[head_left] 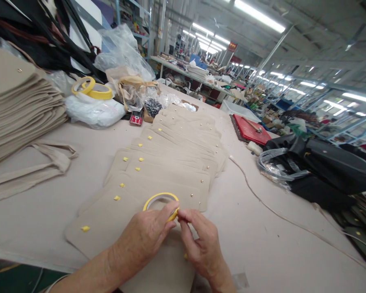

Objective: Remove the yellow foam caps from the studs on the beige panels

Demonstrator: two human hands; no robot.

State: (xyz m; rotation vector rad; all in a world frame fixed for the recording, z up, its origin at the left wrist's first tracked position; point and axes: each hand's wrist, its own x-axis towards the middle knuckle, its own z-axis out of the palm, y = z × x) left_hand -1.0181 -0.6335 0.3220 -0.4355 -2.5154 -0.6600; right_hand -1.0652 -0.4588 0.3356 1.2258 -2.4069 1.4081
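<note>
I note the left hand (149, 228) clamped on the tape roll (161, 195), above the beige panels (161, 179); the right hand (203, 241) nearly pinches at its edge, hold unclear. A slack left grip could drop the roll, shifting panels.

over on the left, black material (24, 38) piles up high, and just beside it a clear plastic bag (122, 53) puffs upward; a small red device with buttons (136, 118) sits nearer, right by a heap of tiny black pieces (153, 107). swing across to the right and there's a red slab (247, 132) with a wooden-handled tool (251, 124) lying on it, clear looped tubing (273, 155) resting against a slumped black bag (326, 162), a pale cord (271, 209) snaking towards the near side. far off, a long cluttered table (183, 71) stretches out, strip lights (259, 15) blazing overhead.
</note>
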